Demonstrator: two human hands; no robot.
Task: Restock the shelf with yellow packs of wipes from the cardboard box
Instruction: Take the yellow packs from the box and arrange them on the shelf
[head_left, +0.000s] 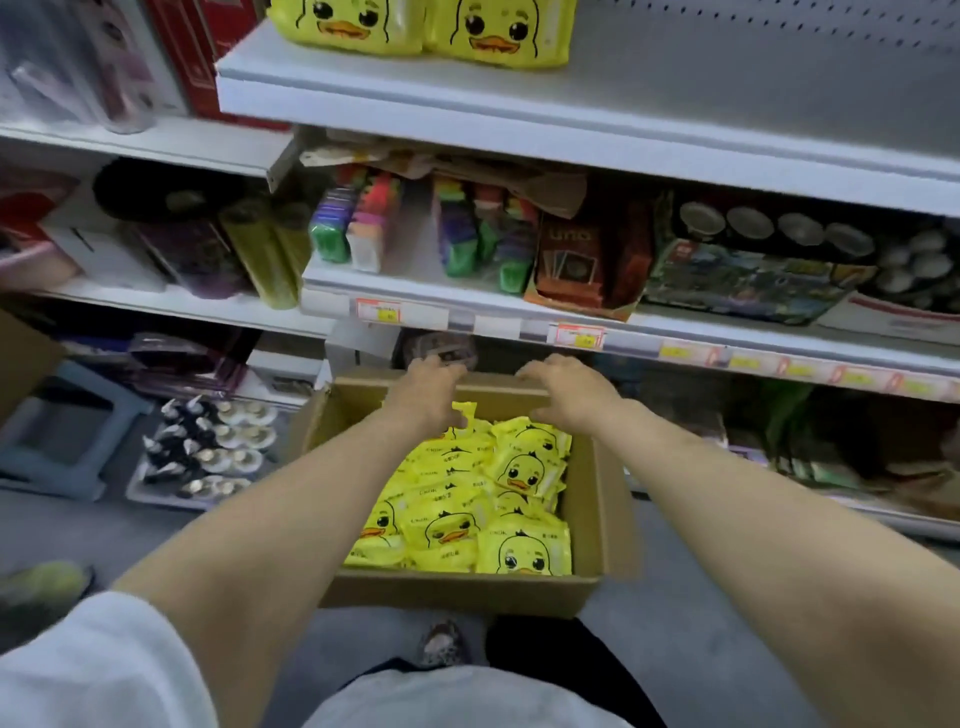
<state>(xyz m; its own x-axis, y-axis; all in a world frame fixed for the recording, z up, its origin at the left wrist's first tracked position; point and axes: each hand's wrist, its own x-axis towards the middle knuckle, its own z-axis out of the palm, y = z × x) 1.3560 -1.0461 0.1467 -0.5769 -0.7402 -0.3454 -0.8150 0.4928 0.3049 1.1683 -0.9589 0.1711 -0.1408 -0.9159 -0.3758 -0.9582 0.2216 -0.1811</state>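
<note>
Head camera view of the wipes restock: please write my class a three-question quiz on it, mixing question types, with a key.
1. True or false: the cardboard box holds no yellow packs.
2. Multiple choice: how many duck-faced packs show on the top shelf? A) one B) two C) five
3. Short answer: at which part of the box are the left hand and the right hand?

Key
1. False: the box has many yellow packs in it.
2. B
3. The far rim, on the side nearest the shelving.
</note>
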